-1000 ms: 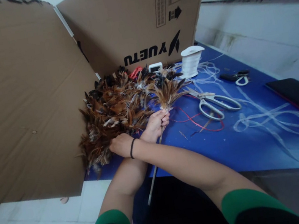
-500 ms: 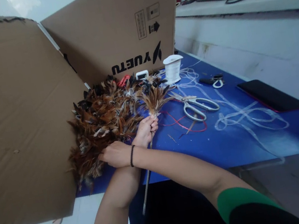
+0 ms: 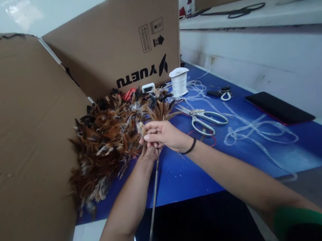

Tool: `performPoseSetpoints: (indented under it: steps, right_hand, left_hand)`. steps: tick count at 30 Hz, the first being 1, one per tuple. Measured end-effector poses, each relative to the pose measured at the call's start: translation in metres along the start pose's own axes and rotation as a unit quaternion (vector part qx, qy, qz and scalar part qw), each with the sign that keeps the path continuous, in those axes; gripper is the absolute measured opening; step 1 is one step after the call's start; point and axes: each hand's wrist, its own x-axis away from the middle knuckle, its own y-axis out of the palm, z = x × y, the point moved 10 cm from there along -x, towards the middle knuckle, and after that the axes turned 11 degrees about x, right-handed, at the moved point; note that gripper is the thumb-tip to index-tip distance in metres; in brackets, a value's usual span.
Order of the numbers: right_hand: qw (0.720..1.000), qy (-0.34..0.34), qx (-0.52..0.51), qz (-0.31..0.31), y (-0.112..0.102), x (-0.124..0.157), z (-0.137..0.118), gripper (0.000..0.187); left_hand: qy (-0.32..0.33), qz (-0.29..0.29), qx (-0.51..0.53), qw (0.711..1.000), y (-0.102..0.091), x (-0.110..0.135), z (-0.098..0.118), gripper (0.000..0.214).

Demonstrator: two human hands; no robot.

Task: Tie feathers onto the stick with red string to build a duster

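A heap of brown and black feathers lies on the blue table against the cardboard. My left hand grips a thin stick with a feather bundle at its top; the stick slants down over the table's front edge. My right hand, a black band on its wrist, lies over the left one, fingers pinched on a small tuft of feathers held against the bundle. Most of my left hand is hidden by the right.
Cardboard panels wall the left and back. Scissors, a white thread spool, loose white string, red cord, small snips and a dark flat case lie on the table to the right. A white ledge runs behind.
My right hand left the feather heap and came up right onto the bundle with a small tuft. My left hand kept hold of the stick. The camera tilted down.
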Motion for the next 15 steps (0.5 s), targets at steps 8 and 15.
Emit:
performPoseSetpoints:
  steps: [8, 15]
  right_hand:
    - [0.996, -0.015, -0.07, 0.047, -0.054, 0.002, 0.008, 0.018]
    - [0.997, -0.012, -0.066, 0.047, -0.059, 0.002, 0.014, 0.019]
  left_hand:
    - [-0.014, -0.095, -0.03, 0.995, 0.026, 0.0, 0.006, 0.029]
    - [-0.014, -0.08, -0.042, 0.996, 0.03, 0.005, 0.006, 0.024]
